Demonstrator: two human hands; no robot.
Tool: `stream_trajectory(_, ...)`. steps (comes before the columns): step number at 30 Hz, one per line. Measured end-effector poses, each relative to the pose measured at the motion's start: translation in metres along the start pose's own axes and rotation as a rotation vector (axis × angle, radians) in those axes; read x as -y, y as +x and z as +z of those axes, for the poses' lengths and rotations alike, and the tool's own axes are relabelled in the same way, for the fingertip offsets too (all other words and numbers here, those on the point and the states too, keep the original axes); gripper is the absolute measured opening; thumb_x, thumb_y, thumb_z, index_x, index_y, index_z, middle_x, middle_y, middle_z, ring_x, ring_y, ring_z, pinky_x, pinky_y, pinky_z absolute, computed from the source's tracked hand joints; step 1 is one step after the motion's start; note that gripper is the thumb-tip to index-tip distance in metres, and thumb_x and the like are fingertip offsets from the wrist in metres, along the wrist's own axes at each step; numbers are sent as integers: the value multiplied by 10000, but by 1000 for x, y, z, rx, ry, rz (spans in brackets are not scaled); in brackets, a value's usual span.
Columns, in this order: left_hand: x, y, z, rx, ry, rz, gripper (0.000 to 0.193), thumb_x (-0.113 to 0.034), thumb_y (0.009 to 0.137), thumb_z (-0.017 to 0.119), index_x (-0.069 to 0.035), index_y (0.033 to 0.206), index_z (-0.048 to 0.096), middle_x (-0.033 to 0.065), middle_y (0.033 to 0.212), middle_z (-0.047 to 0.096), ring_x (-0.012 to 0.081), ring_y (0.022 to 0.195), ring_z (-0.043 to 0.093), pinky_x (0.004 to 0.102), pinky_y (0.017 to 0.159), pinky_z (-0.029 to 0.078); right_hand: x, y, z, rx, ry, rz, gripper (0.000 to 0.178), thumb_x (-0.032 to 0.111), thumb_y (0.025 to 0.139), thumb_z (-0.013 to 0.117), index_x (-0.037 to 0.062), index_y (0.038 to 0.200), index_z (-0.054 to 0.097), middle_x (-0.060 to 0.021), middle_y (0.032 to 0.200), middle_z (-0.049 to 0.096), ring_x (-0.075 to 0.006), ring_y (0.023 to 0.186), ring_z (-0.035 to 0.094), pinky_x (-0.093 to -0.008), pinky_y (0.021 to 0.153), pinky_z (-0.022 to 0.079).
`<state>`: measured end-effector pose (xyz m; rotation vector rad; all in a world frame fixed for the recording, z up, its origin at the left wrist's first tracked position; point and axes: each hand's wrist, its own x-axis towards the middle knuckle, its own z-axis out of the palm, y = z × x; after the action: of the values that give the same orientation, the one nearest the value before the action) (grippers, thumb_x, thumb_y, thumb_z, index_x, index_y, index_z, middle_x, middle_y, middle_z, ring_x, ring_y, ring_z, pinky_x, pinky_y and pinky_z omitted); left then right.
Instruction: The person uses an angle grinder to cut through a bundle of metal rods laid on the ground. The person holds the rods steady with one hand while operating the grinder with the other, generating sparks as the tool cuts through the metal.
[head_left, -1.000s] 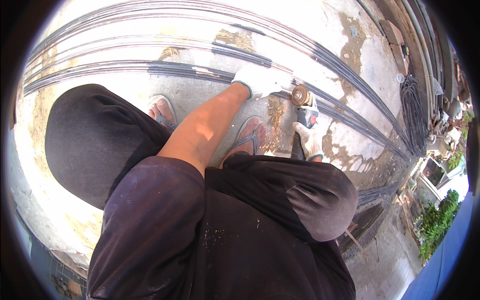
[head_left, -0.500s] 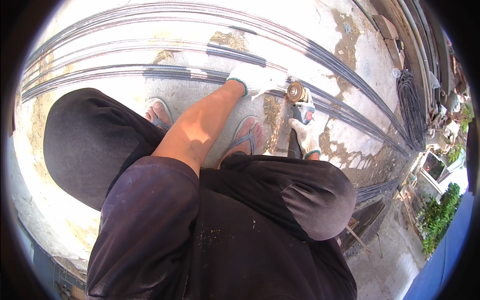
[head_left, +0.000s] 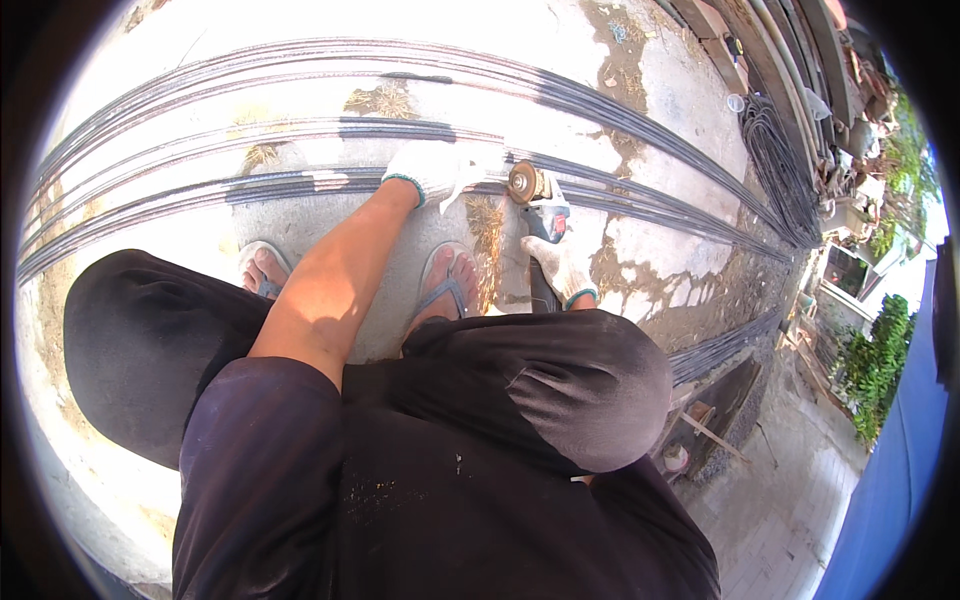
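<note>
My left hand (head_left: 428, 168), in a white knit glove with a green cuff, grips steel rebar (head_left: 352, 186) low over the concrete; glare washes out its fingertips. In my right hand (head_left: 562, 268), also gloved, is an angle grinder (head_left: 547, 222), closed round its body. The grinder's brown disc (head_left: 523, 182) stands on edge at the bars, just right of my left hand. Orange sparks (head_left: 490, 272) stream down from the disc beside my sandalled right foot (head_left: 446, 280). The exact contact between disc and bar is too small to make out.
More long rebar (head_left: 640, 120) runs across the sunlit concrete beyond my hands. A coiled dark bundle of rods (head_left: 778, 165) lies at the far right, near a white cup (head_left: 736, 103). My left foot (head_left: 266, 268) stands close to the nearest bars. Green plants (head_left: 878, 350) are at right.
The whole view has shifted, so hands, bars and feet appear further left. My hands and the grinder keep about the same places along the bars. Sparks show in both frames.
</note>
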<state>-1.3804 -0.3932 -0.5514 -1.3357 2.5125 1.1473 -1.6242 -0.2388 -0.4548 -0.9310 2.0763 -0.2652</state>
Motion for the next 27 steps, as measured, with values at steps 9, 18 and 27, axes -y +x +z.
stream_trajectory(9,3,-1,3,-5,-41,-17,525,-625,1082,537,-195,1161,828,93,1177,827,357,1077,769,453,931,600,-13,17,6,-8,1,0,572,363,833,888,-48,1211,762,-183,1041,790,-286,912,737,-434,861,579)
stream_trajectory(18,2,2,-2,97,-85,-16,574,-641,1081,500,-204,1274,819,119,1212,830,356,1093,777,492,963,601,-14,25,4,-1,27,-29,528,345,840,883,-41,1182,770,-170,991,783,-272,865,738,-426,818,582)
stream_trajectory(27,8,3,9,29,-103,11,605,-672,1068,501,-207,1314,801,120,1278,816,362,1145,765,490,999,594,-15,30,5,10,38,-38,484,327,847,879,-33,1154,778,-156,941,777,-259,818,738,-417,775,584)
